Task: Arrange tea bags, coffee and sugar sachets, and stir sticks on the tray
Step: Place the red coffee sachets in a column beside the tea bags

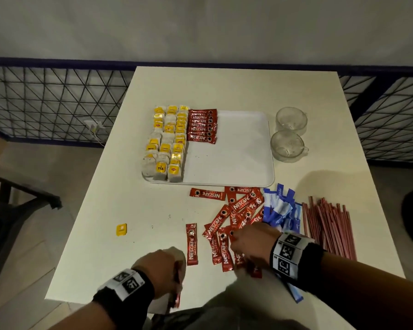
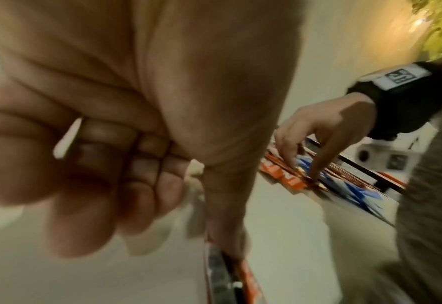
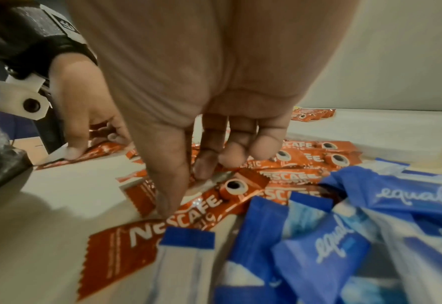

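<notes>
A white tray (image 1: pixel 236 151) holds three columns of yellow-tagged tea bags (image 1: pixel 165 144) on its left and a stack of red coffee sachets (image 1: pixel 202 126) at its far middle. In front of it lie a loose pile of coffee sachets (image 1: pixel 239 210), blue sugar sachets (image 1: pixel 279 208) and red stir sticks (image 1: pixel 327 225). My right hand (image 1: pixel 248 239) (image 3: pixel 186 190) reaches down into the pile, thumb and forefinger pinching one coffee sachet (image 3: pixel 230 189). At the table's near edge, my left hand (image 1: pixel 162 267) (image 2: pixel 110 164) grips a few coffee sachets (image 1: pixel 177 296) (image 2: pixel 230 283).
Two glass cups (image 1: pixel 290 120) (image 1: pixel 287 145) stand right of the tray. One coffee sachet (image 1: pixel 192 244) lies alone between my hands, and a loose yellow tag (image 1: pixel 121 229) lies left of it. A stray sugar sachet (image 1: pixel 296 294) sits under my right wrist. A wire railing runs behind the table.
</notes>
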